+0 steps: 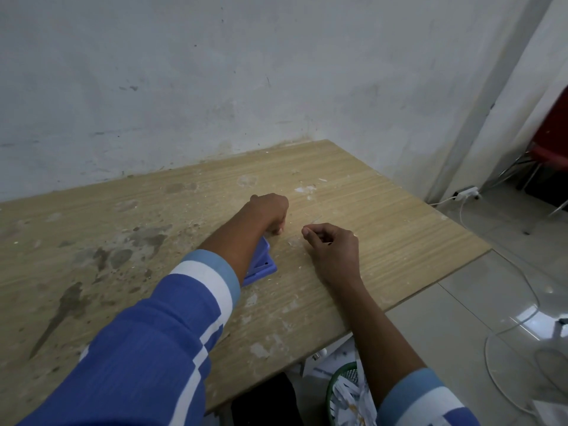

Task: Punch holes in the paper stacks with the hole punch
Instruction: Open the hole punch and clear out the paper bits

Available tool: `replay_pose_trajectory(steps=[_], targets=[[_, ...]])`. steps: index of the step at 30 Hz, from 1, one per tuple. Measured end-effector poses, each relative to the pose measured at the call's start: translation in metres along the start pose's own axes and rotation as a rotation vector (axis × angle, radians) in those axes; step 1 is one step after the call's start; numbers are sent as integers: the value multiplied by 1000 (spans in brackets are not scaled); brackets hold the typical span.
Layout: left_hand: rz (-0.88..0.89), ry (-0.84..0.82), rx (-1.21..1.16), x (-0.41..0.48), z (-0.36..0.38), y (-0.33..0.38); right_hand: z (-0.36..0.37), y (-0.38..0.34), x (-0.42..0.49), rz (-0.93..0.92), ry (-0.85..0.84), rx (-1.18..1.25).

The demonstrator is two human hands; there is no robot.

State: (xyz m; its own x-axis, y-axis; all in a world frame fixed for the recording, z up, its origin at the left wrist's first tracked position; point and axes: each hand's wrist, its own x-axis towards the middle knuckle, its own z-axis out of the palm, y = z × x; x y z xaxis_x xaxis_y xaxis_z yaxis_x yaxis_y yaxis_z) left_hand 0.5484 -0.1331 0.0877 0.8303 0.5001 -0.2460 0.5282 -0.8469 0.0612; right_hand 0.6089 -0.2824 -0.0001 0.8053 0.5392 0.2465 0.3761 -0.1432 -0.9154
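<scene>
A: Start with the big things. What is there?

B: A worn wooden table (pixel 384 210), stained and flecked with white scraps, pushed against a grubby wall (pixel 215 72). Below its near edge stands a green basket (pixel 333 392) full of paper strips. Off to the right, a red chair (pixel 550 142), a power strip (pixel 467 192) with white cables on the tiled floor, and a clear round base.

A: And the paper stacks?

B: None on the tabletop that I can see. The only paper is in and around the basket, under the table.

A: The hole punch, then?

B: A blue plastic thing (pixel 261 265) lies on the table, mostly hidden beneath the left forearm. I take it for the punch, or its base (too little shows to be sure). It looks rigid and light, likely to skid on the dusty wood; I would steady the body with one palm and press the lever from above.

A: The hands?

B: The left hand (pixel 270 210) is curled into a loose fist, knuckles up, fingertips on the table beyond the blue piece. Whether it holds anything I cannot tell. The right hand (pixel 333 244), just beside it, has thumb and forefinger pinched together on something very fine, perhaps a thin scrap; too small to name.

A: What stands in the way?

B: The left arm itself covers the punch, and paper must first come up from below.
</scene>
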Motion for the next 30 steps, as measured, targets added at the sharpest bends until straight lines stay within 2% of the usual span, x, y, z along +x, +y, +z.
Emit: replay_pose_trajectory(steps=[3,5,9,14,20,23,26,30], targets=[[24,21,-4,-1,-2,-5,-1,-1,0,9,11,27],[52,98,-71,-4,-8,-9,-3,-3,1,13,15,74],[165,299,-317,-21,-18,-6,-9,-9,-3,55,47,198],[377,417,-627,-54,-7,36,-43,-14,-18,86,186,387],[414,370,-1071,-80,46,128,-107,8,-51,151,384,514],[492,265,-1180,-95,86,181,-146,40,-77,175,468,554],[540,126,-1156,-104,137,213,-167,88,-118,259,514,505],[345,-64,-1193,-92,218,221,-158,163,-170,492,491,350]])
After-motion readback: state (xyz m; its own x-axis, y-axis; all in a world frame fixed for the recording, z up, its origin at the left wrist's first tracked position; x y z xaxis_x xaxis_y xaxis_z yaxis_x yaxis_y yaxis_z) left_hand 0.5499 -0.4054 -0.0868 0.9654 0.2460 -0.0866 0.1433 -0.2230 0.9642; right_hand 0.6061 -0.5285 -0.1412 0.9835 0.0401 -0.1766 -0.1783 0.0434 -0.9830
